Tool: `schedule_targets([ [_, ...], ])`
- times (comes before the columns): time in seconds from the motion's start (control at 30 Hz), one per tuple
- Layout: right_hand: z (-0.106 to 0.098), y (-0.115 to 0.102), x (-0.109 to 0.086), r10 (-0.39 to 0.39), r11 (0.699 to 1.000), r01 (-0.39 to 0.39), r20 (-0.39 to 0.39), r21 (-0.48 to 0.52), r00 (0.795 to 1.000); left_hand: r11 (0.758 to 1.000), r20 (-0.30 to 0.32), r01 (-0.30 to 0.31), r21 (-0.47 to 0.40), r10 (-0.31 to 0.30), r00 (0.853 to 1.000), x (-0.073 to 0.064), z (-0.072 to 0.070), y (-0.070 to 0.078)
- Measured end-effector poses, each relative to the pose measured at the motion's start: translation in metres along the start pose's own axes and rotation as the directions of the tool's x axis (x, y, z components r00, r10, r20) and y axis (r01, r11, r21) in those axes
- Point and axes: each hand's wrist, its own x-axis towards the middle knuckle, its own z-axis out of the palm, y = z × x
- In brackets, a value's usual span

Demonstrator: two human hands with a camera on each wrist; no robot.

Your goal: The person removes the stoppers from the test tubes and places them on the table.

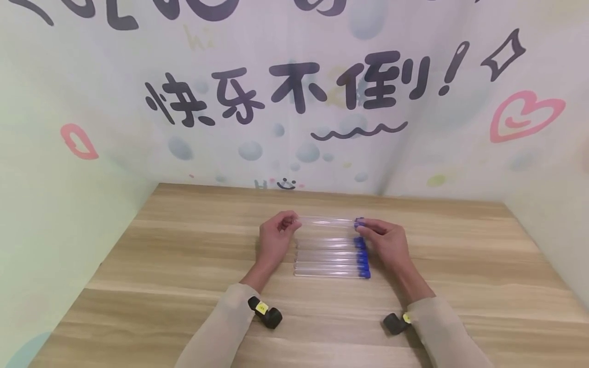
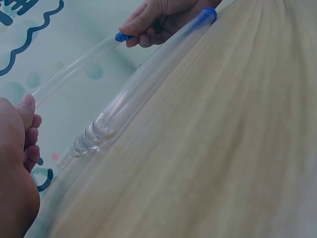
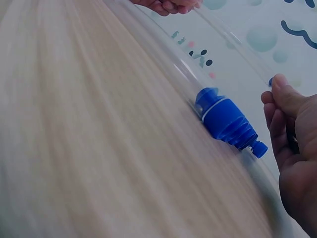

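Observation:
A clear test tube (image 1: 327, 221) with a blue cap is held level between both hands, beyond a row of similar tubes. My left hand (image 1: 274, 239) pinches its clear end between thumb and fingers. At the other end, my right hand (image 1: 386, 240) pinches the blue cap (image 3: 271, 82). The left wrist view shows the held tube (image 2: 74, 72) raised above the row. Several capped test tubes (image 1: 326, 258) lie side by side on the table, all with their blue caps (image 1: 362, 258) to the right. Fingers partly cover the held cap.
The wood-grain table (image 1: 175, 245) ends at a printed backdrop (image 1: 230, 148) with dark lettering behind the hands. Pale side walls (image 1: 60, 204) flank it. A small black wrist camera (image 1: 267, 313) sits at the left sleeve, another camera (image 1: 393, 324) at the right.

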Motion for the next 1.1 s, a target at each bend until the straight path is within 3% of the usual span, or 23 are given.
schedule_targets([
  [0.27,0.001,0.002,0.002,-0.047,0.997,0.043,0.054,0.069,0.997,0.996,-0.014,-0.026,-0.089,0.025,1.000,0.003,-0.002,-0.002],
  [0.47,-0.002,0.003,0.002,-0.045,0.998,0.043,0.055,0.045,0.997,0.994,-0.008,-0.018,-0.104,0.018,1.000,0.004,-0.002,-0.003],
  [0.7,-0.008,0.004,0.003,-0.008,1.000,0.009,-0.072,0.013,0.997,0.993,-0.051,0.014,-0.119,-0.020,0.999,0.006,-0.002,-0.002],
  [0.83,-0.008,0.007,0.003,-0.014,1.000,0.011,-0.096,-0.025,0.995,0.997,-0.028,0.051,-0.065,-0.053,0.998,0.005,-0.001,-0.004],
  [1.1,-0.007,0.010,0.005,-0.099,0.973,0.084,-0.059,-0.214,0.993,0.995,-0.010,0.096,0.004,-0.096,0.995,0.005,-0.001,-0.006],
])
